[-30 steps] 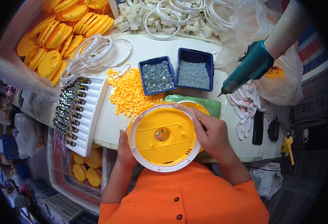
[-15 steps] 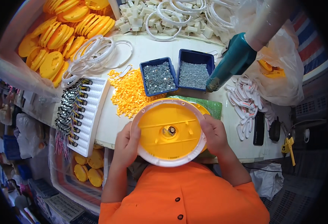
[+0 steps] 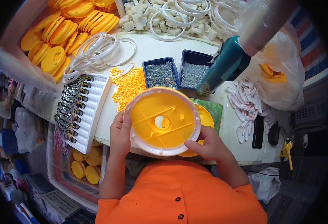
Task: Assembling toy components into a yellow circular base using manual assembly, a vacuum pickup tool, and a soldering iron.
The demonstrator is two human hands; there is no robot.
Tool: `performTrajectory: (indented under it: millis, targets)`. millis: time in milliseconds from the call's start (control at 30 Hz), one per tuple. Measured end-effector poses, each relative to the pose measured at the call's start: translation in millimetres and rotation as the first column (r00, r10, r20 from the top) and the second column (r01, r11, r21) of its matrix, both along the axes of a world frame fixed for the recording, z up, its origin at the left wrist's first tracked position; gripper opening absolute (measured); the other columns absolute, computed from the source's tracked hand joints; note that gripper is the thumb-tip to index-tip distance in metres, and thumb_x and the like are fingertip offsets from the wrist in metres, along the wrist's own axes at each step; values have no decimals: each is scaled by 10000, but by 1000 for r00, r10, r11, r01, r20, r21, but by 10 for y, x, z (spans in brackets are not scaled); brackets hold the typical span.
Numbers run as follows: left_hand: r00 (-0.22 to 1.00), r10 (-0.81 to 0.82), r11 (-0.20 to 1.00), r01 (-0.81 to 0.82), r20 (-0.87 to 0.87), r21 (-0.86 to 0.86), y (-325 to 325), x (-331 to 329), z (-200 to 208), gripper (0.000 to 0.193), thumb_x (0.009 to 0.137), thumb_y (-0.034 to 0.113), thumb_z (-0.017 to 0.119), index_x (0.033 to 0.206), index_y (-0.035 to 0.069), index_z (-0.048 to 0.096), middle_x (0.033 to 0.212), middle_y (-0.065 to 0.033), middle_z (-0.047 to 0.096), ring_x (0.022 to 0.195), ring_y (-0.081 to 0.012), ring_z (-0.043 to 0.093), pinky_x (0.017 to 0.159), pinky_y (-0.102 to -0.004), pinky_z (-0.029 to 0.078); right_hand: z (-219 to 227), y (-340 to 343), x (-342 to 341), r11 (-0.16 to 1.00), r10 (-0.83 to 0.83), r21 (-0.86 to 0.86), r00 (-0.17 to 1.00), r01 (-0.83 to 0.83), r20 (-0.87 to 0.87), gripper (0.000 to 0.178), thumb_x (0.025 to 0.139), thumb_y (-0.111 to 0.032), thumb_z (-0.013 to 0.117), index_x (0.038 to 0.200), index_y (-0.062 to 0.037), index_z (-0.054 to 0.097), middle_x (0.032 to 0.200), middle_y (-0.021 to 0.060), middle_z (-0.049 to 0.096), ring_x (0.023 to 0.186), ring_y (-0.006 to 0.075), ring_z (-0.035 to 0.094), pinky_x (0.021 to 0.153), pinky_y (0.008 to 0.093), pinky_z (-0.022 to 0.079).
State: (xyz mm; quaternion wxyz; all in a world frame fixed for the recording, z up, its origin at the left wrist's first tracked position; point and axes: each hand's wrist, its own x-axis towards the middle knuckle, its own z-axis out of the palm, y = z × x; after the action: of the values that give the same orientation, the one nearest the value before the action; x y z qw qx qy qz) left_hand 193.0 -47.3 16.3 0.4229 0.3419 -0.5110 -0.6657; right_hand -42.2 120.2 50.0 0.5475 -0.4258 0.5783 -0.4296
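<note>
Between my hands is a yellow round plastic cover (image 3: 145, 114) with a white ring (image 3: 173, 151) around its rim. Its inner face shows thin ribs, small posts and a round hole in the middle. My left hand (image 3: 120, 134) is closed on the ring's left edge. At the lower right, my right hand (image 3: 211, 143) grips the rim, thumb on top and fingers partly hidden. Beneath the held cover, another yellow disc (image 3: 206, 117) lies partly hidden on a green mat (image 3: 216, 114).
A teal power screwdriver (image 3: 225, 63) hangs over two blue trays (image 3: 145, 64) of small metal parts. Small yellow pieces (image 3: 128, 84) are heaped left of them. A white foam tray (image 3: 96, 112) holds wired parts. White strips (image 3: 242, 104) and a black phone-like slab (image 3: 258, 131) lie right.
Both hands have shifted the ringed cover slightly up and left and turned it, so its ribs now slant. My right hand has slid down the rim. More of the disc beneath shows.
</note>
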Motion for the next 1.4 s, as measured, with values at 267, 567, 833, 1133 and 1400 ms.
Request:
performTrajectory:
  millis: [267, 567, 833, 1133, 1400]
  targets:
    - [924, -289, 951, 307, 250, -34, 82, 25, 73, 260, 1073, 186, 542, 1175, -25, 657, 949, 19, 635, 880, -47, 540, 769, -220, 443, -91, -62, -102, 952, -275, -117, 958, 283, 76, 350, 1040, -146, 614, 1321, 62, 600, 1118, 48, 698, 971, 90, 637, 855, 248, 515]
    - [972, -199, 966, 216, -123, 144, 405, -446, 91, 291, 1094, 195, 488, 1277, -11, 580, 1106, -26, 648, 975, -72, 576, 883, -261, 478, -351, -25, 61, 942, -231, 37, 561, 335, 795, 544, 1066, -320, 499, 1488, 17, 435, 1431, 170, 559, 1241, 281, 607, 1055, 412, 511]
    - [955, -126, 958, 187, 269, -216, 262, -467, -156, 250, 1031, 82, 577, 1275, 30, 566, 1063, -35, 606, 907, -71, 561, 746, -226, 483, -289, 310, -250, 770, -346, -110, 556, 628, 756, 352, 1001, -192, 593, 1278, 24, 607, 1292, 206, 626, 1177, 281, 616, 997, 401, 533]
    - [889, -136, 956, 234, 437, -179, 327, -389, -430, 276, 964, 72, 627, 1228, -7, 623, 1056, -97, 654, 740, -132, 604, 674, -277, 510, -43, 497, -534, 885, -453, -433, 520, 168, -724, 395, 755, -120, 789, 1124, -58, 664, 1216, 117, 707, 1005, 164, 637, 772, 291, 474]
    - [864, -190, 932, 308, 466, -192, 297, -373, -466, 331, 953, 135, 638, 1251, -8, 651, 980, -148, 673, 664, -212, 636, 650, -327, 519, -239, 396, -507, 893, -439, -424, 496, 152, -749, 408, 745, -67, 782, 1140, -78, 683, 1191, 72, 717, 914, 142, 606, 677, 277, 452]
